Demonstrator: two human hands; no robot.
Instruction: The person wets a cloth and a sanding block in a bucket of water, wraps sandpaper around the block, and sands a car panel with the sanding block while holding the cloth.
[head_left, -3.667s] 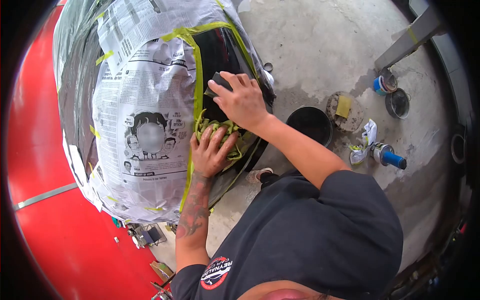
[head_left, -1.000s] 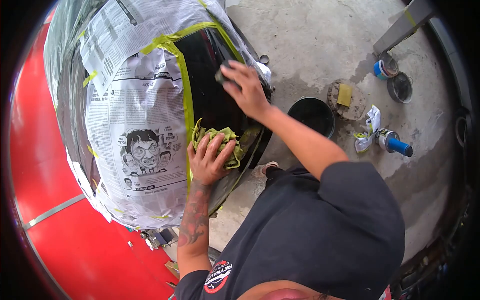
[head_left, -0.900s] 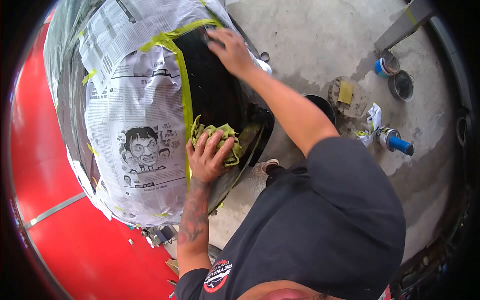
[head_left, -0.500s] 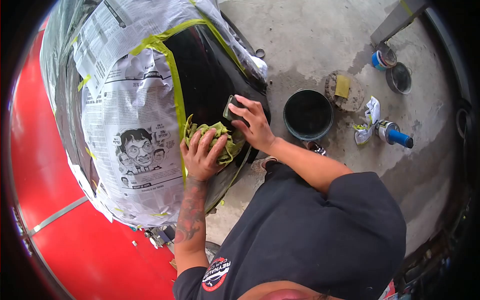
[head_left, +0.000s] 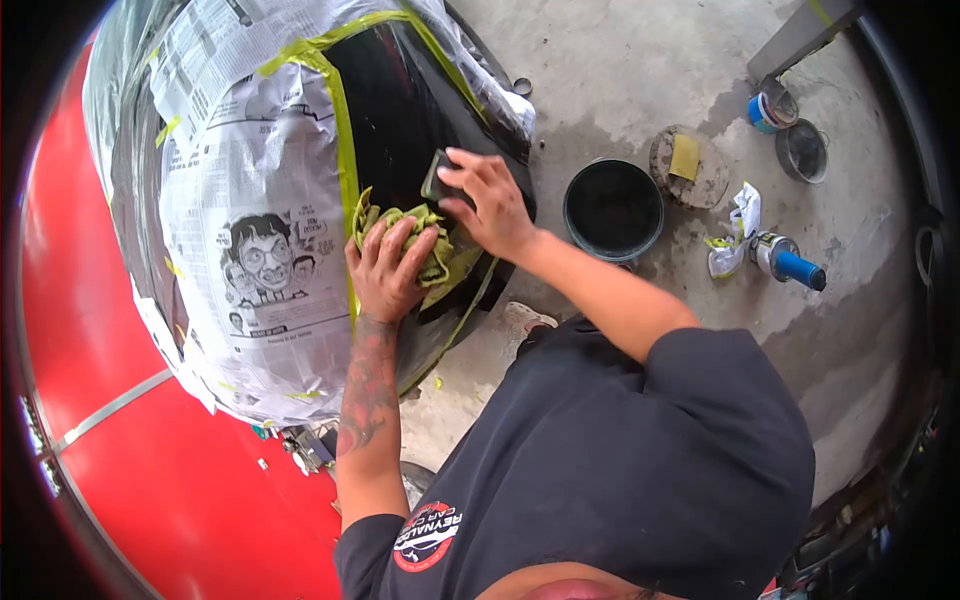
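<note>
A glossy black car panel [head_left: 395, 100] is framed by yellow-green masking tape [head_left: 343, 150]. On its lower part rests a crumpled yellow-green cloth [head_left: 436, 262], with my left hand [head_left: 388, 268] closed over it near the tape edge. My right hand [head_left: 490, 205] grips a small dark block [head_left: 436, 180], which looks like a sanding block, against the black surface just above the cloth. The block's underside is hidden. Newspaper [head_left: 270, 180] covers the part of the car to the left of the tape.
On the concrete floor to the right stands a dark bucket of water [head_left: 613, 210]. Behind it a yellow sheet [head_left: 685, 157] lies on a round slab [head_left: 705, 185]. A blue-handled tool [head_left: 795, 268], a white cloth [head_left: 745, 215] and small pails [head_left: 800, 152] sit farther right.
The view has shifted, moving the scene up slightly. My right hand has slid the block a little left across the panel, towards the tape. My left hand stays on the cloth.
</note>
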